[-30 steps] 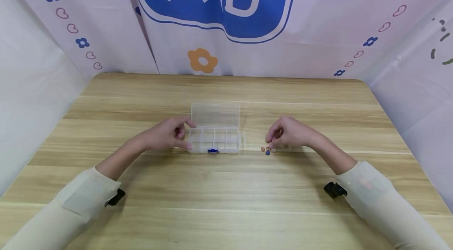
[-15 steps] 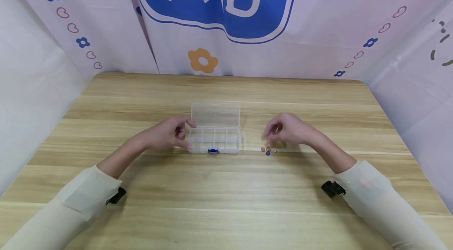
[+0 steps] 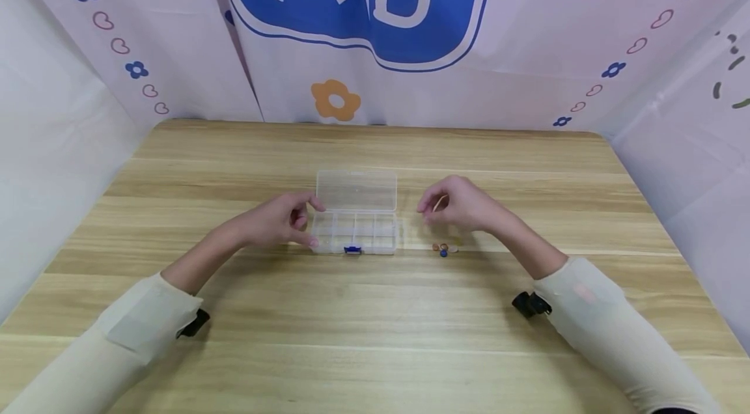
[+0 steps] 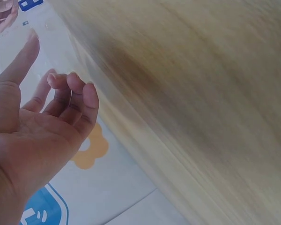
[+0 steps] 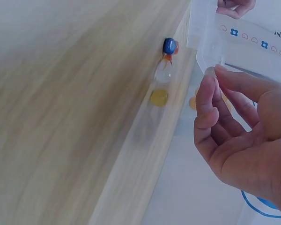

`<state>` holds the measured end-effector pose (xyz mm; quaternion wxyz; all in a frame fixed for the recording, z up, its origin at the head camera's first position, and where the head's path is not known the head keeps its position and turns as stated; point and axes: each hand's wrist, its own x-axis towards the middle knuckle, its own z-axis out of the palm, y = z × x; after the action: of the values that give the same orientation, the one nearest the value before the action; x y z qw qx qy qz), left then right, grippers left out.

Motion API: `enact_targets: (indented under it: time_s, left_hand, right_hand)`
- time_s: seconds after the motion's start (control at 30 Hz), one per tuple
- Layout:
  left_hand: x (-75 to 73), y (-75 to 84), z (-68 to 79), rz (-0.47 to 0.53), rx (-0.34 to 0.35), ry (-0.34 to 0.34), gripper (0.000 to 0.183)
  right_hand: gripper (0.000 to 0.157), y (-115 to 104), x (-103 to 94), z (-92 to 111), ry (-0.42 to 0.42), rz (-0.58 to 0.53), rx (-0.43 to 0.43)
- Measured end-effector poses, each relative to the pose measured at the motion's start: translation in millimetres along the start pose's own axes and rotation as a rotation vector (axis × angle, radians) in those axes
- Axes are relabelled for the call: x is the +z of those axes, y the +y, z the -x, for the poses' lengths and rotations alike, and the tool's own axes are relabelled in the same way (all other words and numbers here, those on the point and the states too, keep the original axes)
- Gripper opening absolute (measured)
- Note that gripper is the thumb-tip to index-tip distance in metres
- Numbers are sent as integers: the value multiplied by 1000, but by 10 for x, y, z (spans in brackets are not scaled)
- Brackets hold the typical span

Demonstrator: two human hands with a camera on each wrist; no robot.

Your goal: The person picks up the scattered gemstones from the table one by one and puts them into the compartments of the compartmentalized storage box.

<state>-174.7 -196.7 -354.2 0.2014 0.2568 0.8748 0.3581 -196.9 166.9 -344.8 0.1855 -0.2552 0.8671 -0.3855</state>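
Note:
A clear plastic compartment box [image 3: 335,232] lies on the table with its lid [image 3: 356,191] folded back. My left hand [image 3: 275,222] holds the box by its left end, thumb at the front corner and index finger at the back; the other fingers are bent inward. To the right of the box, my right hand [image 3: 463,202] is raised over the table and pinches a small clear bead [image 5: 210,71] between thumb and index finger. Below it lie a blue bead [image 5: 169,46], a clear bead [image 5: 164,73], a yellow bead [image 5: 159,97] and orange-red ones, partly hidden.
The wood-grain table [image 3: 351,323] stretches around the box on all sides. Behind it hangs a white printed cloth [image 3: 498,88]. The box's blue latch [image 3: 353,250] faces the front edge.
My right hand has lifted from the beads and moved left and away from me, toward the box, with the clear bead pinched. My left hand and the box have stayed in place.

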Motion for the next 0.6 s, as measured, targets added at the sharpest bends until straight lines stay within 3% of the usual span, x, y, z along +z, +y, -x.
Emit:
enact_targets:
  time_s: [0.6]
  left_hand:
    - [0, 28, 16, -12, 25, 5, 53]
  right_hand:
    - [13, -81, 64, -152, -10, -138, -16]
